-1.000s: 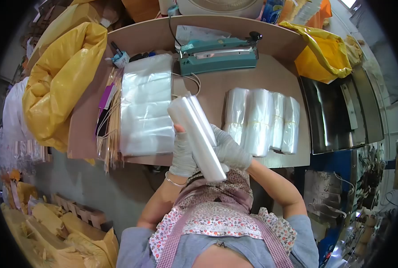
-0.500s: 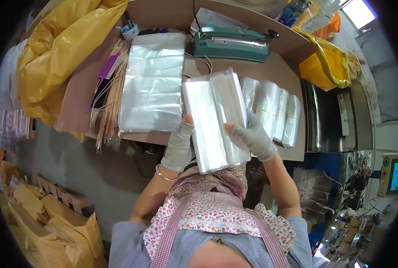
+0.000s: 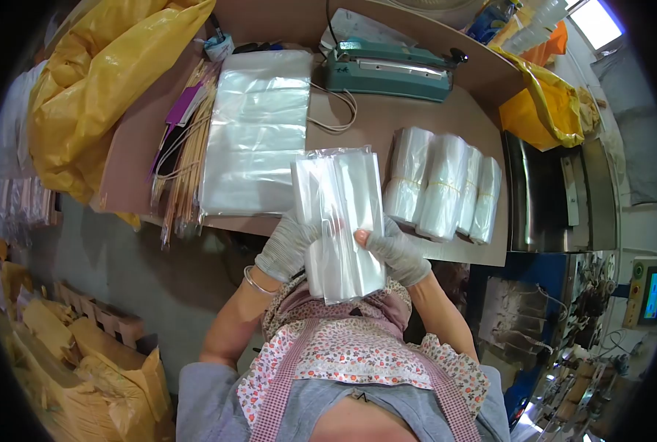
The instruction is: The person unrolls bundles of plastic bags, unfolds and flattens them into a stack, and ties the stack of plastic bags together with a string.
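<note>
A folded stack of clear plastic bags is held upright before my apron, over the table's front edge. My left hand, in a pale glove, grips its left side, fingers partly hidden behind it. On the right side my right hand holds it, with a bare thumb tip on the front. Left of the stack lies a flat pile of clear bags. Several rolled bag bundles tied with thin bands lie to the right.
A green sealing machine with a cord stands at the table's back. Thin sticks and a purple item lie at the left, beside a yellow bag. Another yellow bag and a dark metal box are at the right.
The stack has gone from a narrow tilted fold to a wider one, then to an upright one with its sides folded inward. Both hands have shifted around it, and the camera view has moved.
</note>
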`<state>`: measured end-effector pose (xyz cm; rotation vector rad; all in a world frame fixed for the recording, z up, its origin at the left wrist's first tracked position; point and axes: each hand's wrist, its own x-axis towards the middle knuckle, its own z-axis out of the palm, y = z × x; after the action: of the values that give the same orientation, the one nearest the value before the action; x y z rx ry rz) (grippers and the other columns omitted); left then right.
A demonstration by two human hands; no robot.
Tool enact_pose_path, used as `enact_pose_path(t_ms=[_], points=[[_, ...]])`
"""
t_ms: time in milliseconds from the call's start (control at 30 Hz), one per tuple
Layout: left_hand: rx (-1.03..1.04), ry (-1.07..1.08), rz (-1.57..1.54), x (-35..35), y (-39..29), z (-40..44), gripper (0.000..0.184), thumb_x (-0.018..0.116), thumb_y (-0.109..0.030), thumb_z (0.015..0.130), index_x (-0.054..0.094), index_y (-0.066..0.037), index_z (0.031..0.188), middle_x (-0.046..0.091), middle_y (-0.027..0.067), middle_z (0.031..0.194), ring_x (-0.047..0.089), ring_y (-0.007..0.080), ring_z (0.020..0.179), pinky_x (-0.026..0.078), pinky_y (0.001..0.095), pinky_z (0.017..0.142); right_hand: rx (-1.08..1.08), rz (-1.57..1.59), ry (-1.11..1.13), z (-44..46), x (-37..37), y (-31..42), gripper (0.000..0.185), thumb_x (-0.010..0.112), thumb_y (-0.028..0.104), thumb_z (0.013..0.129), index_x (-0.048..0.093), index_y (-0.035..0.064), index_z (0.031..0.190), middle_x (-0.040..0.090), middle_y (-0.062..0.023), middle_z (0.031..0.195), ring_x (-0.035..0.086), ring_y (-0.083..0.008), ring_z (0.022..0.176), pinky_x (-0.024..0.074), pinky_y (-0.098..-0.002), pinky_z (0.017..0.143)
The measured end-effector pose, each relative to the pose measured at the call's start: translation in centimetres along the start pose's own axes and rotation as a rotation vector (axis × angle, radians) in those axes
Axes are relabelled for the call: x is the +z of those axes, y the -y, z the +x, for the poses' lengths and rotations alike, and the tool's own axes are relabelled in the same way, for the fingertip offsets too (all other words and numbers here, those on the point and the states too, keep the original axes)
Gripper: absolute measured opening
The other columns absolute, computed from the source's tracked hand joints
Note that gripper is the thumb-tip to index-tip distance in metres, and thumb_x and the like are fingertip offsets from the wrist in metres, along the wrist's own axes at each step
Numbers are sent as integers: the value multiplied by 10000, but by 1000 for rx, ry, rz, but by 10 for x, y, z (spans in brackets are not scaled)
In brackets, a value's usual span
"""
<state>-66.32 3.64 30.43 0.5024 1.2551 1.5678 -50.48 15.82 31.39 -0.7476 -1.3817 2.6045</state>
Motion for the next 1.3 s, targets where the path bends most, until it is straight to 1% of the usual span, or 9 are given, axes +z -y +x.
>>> enact_pose_path(t_ms=[167,267,433,500,567,733,967,1200,1300], points=[[31,-71,587,4,-38,-5,463,734,-223,751,564,32,1097,658,129,855,629,196,795,497,333,746,-116,171,93,16,-1,-16,922,608,597,787,247,28,1416,417,-97,1364,423,-217,1245,343,-351,1050],[249,-95,1138,18,-74,-9,449,688,-196,735,566,47,1093,640,220,809,644,323,766,500,397,732,29,401,74,23,12,-26,1210,528,823,563,197,55,1438,359,-99,1414,362,-254,1301,293,-401,1094],[366,-21,1514,20,-115,-9,472,657,-176,706,565,60,1104,619,256,805,619,392,750,487,441,717,-52,659,179,37,17,-53,1264,587,815,501,168,89,1448,330,-97,1436,353,-266,1309,284,-422,1107],[576,14,1578,11,-126,-11,472,666,-190,714,562,69,1094,620,253,796,620,386,741,487,437,699,-178,646,187,38,16,-59,1119,648,679,619,184,78,1440,325,-99,1442,343,-243,1318,302,-400,1103],[170,-45,1461,10,-135,-12,473,677,-200,723,558,71,1092,621,252,789,623,375,734,488,431,684,-134,661,219,38,14,-60,1104,676,651,617,202,84,1437,348,-90,1428,352,-235,1312,323,-396,1091],[120,-118,1297,0,-134,-19,426,696,-191,738,573,54,1064,642,178,773,636,305,715,499,383,686,-51,756,306,33,8,-61,939,694,541,711,283,58,1403,447,-104,1349,461,-223,1226,398,-390,1034],[-176,-127,382,-49,-111,-31,472,739,-218,734,577,-12,1126,617,28,969,581,154,876,469,305,816,157,824,189,6,27,-17,669,674,171,787,357,17,1356,532,-151,1255,558,-275,1122,450,-433,979],[-244,26,-309,-94,13,-44,561,688,-228,762,503,16,1232,569,87,1176,544,187,1083,448,320,947,344,816,184,-28,35,19,605,672,209,781,429,7,1298,580,-175,1165,594,-274,1057,488,-420,923],[-279,-95,-175,-46,30,-47,738,648,-497,808,421,-23,1326,536,84,1239,525,191,1118,441,332,962,374,742,68,-42,38,30,565,668,223,777,462,-1,1254,604,-171,1102,622,-273,988,505,-409,892]])
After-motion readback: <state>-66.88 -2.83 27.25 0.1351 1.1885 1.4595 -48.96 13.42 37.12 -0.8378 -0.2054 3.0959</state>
